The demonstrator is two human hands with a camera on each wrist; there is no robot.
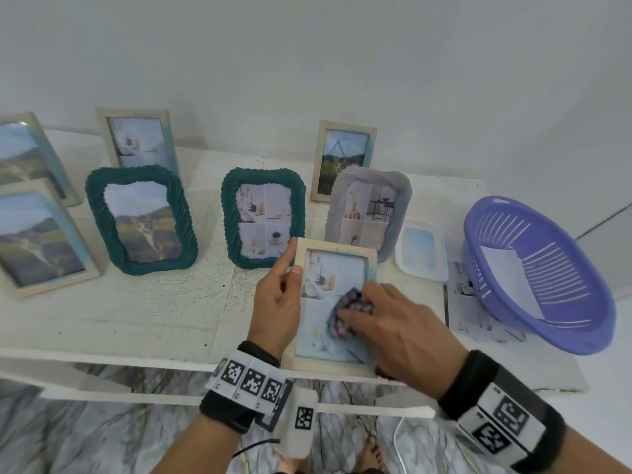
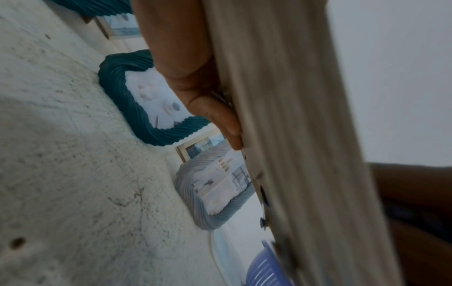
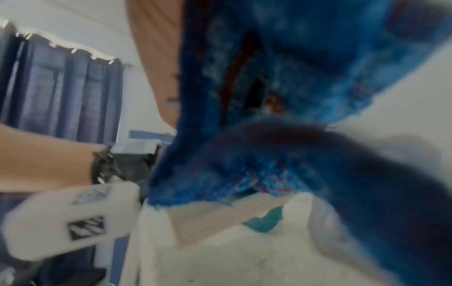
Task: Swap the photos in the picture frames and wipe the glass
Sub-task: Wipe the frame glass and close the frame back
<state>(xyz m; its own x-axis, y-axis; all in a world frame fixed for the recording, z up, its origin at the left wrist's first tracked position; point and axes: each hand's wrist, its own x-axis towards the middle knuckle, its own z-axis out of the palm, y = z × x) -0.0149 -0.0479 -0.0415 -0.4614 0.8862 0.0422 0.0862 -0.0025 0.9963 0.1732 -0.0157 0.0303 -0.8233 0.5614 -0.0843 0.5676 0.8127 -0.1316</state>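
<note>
A pale wooden picture frame (image 1: 333, 362) with an interior-collage photo is tilted up at the table's front edge. My left hand (image 1: 278, 295) grips its left side, thumb on the front, fingers behind (image 2: 215, 112). My right hand (image 1: 386, 323) presses a bunched blue patterned cloth (image 1: 345, 313) onto the middle of the glass. In the right wrist view the blue cloth (image 3: 281, 96) fills most of the picture, blurred. In the left wrist view the frame's wooden edge (image 2: 293, 135) runs down the centre.
Several frames stand on the white table (image 1: 154, 313): two teal ones (image 1: 142, 220) (image 1: 263, 217), a grey-blue one (image 1: 369, 210), pale wooden ones at the left and back. A white tray (image 1: 422, 251), loose photos (image 1: 472, 313) and a purple basket (image 1: 537, 271) sit to the right.
</note>
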